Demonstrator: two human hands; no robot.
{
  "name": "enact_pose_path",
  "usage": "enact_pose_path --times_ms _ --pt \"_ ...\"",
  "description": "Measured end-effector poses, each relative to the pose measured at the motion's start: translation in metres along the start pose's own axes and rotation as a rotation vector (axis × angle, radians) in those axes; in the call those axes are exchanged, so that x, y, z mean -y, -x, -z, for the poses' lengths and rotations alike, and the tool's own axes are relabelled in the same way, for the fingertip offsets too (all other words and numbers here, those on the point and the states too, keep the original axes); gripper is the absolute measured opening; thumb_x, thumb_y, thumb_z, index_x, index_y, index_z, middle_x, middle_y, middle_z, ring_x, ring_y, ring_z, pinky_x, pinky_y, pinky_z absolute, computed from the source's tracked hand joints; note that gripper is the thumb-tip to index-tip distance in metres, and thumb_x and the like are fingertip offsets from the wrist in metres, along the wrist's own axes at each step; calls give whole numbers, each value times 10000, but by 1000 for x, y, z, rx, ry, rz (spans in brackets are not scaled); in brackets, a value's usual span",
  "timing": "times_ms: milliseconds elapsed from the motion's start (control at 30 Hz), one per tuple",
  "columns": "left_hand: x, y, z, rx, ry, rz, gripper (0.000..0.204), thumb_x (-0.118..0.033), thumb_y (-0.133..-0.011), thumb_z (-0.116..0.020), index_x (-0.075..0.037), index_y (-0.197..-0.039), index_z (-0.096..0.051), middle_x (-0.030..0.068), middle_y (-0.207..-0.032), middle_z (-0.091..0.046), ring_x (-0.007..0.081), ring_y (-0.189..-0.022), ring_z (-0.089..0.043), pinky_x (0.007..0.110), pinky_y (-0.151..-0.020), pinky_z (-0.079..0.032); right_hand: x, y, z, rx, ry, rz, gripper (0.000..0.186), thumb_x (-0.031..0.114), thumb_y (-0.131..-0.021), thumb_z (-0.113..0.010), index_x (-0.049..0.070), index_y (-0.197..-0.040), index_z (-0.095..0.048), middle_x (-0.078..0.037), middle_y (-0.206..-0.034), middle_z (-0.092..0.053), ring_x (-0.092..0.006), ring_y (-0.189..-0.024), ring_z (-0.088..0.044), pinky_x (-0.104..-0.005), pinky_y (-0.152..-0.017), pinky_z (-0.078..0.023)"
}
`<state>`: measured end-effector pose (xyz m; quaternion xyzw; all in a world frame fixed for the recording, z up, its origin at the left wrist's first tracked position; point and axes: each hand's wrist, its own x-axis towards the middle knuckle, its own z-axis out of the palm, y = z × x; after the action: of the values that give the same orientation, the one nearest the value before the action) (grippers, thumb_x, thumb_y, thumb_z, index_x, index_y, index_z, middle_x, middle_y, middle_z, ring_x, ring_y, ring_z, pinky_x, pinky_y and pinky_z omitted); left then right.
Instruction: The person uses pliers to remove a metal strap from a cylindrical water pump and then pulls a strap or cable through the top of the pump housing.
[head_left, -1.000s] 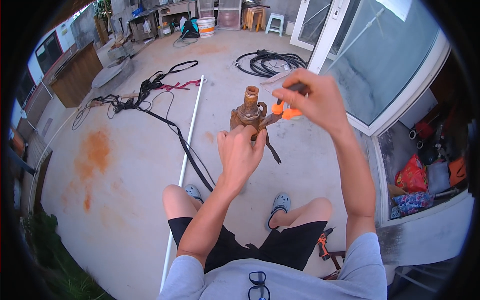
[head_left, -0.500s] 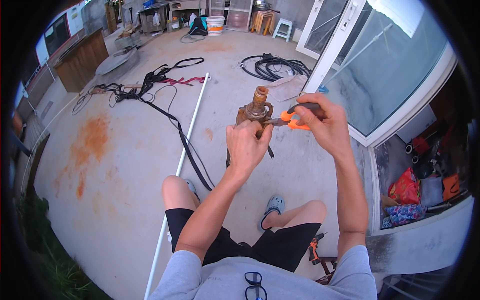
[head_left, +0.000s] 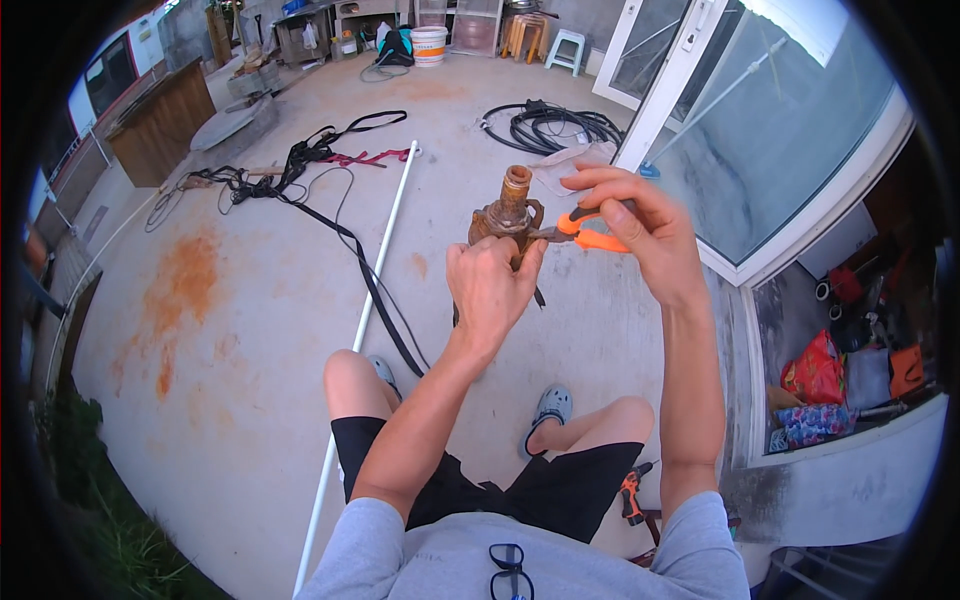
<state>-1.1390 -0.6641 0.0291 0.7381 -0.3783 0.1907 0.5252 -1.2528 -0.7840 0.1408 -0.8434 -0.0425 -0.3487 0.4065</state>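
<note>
A rusty metal pipe fitting (head_left: 508,212), with a short pipe stub pointing up and a loop on its side, stands in front of me. My left hand (head_left: 488,280) is closed on its near side, thumb close to the jaws of the pliers. In my right hand (head_left: 650,235) is a pair of pliers (head_left: 598,241) with orange and black handles, held between thumb and fingers. The fingers look loosely stretched along the upper handle. The plier tips meet the fitting's right side; what they grip is hidden by my left hand.
A long white pole (head_left: 385,245) lies left of me, crossed by black straps (head_left: 350,240). Coiled black hose (head_left: 555,130) rests farther off. A glass door (head_left: 770,150) stands on the right. By my right leg lies an orange and black cordless drill (head_left: 631,495).
My right hand's fingers have loosened and stretched out on the plier handles, and the lower handle shows more. The fitting and my left hand have shifted slightly left and up.
</note>
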Motion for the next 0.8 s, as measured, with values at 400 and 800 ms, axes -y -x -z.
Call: enact_pose_path --times_ms 400,800 --pt "6 3 -3 -42 59 -27 350 -246 -769 -796 -21 -580 -606 110 -567 -564 294 -505 -482 377 -587 -339 -36 -27 3 266 -627 150 250 214 -969 -576 -14 -892 -644 -138 -852 -667 -281 -901 -681 -465 -915 -527" --pt "14 7 -1 -11 213 -17 349 -206 -826 -740 -36 -583 -557 79 -560 -514 260 -511 -421 358 -630 -305 -31 -56 0 21 -652 -80 507 312 -1012 -552 6 -613 -488 -85 -617 -518 -221 -619 -589 -439 -659 -561"
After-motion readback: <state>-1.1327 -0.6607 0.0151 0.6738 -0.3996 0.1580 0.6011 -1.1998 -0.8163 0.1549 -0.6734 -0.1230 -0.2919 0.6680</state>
